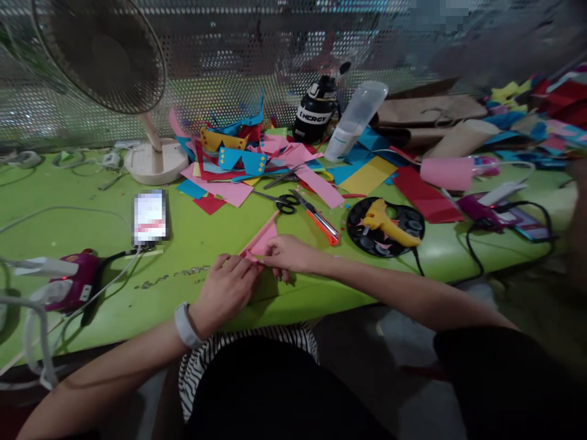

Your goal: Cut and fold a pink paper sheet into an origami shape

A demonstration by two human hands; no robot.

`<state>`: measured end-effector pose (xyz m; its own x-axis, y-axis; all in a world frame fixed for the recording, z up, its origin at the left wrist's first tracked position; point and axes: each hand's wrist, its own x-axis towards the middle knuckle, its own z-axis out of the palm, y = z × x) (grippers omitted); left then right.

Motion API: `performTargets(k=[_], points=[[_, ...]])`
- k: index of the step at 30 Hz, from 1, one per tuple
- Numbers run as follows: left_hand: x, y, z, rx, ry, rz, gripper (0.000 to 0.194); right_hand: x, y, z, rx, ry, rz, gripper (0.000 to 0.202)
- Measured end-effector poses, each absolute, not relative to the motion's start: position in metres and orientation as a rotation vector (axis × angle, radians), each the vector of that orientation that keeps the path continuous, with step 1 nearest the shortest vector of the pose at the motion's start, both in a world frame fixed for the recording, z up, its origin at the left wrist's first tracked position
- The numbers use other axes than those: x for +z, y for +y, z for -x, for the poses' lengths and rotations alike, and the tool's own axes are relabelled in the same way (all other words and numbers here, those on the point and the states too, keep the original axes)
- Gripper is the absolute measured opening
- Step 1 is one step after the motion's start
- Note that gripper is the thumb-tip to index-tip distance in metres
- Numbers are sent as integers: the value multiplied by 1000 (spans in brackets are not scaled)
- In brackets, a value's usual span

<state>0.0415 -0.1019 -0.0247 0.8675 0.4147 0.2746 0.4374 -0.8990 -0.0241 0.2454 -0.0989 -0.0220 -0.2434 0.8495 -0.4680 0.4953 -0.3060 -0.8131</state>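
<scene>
A folded piece of pink paper lies at an angle on the green table near its front edge. My left hand rests over its lower left end, fingers curled together on the paper. From the right, my right hand pinches the paper's lower edge between thumb and fingers. Black-handled scissors lie just beyond the paper, beside an orange utility knife. A yellow glue gun rests on a black palette-like tray to the right.
Colored paper and blue paper glasses pile up behind the hands, near a black bottle. A fan, a lit phone and a purple power strip with cables stand left. Red paper lies right.
</scene>
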Motion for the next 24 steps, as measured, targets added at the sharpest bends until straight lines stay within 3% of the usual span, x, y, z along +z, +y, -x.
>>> performTargets(k=[6, 8, 14, 17, 24], points=[[-19, -98, -30, -279, -498, 2925, 20, -9, -106, -238, 1711, -1696, 1628, 22], [-17, -95, -25, -245, -418, 2890, 18, -5, -107, -239, 1545, -1757, 1626, 18], [-12, -86, -15, -170, -341, 2861, 26, -6, -94, -244, 603, -2201, 1642, 24], [-12, -84, -13, -161, -350, 2847, 25, -14, -87, -242, 530, -2297, 1679, 29], [-17, -85, -14, -251, -378, 2851, 22, -20, -86, -232, 451, -2366, 1708, 18]])
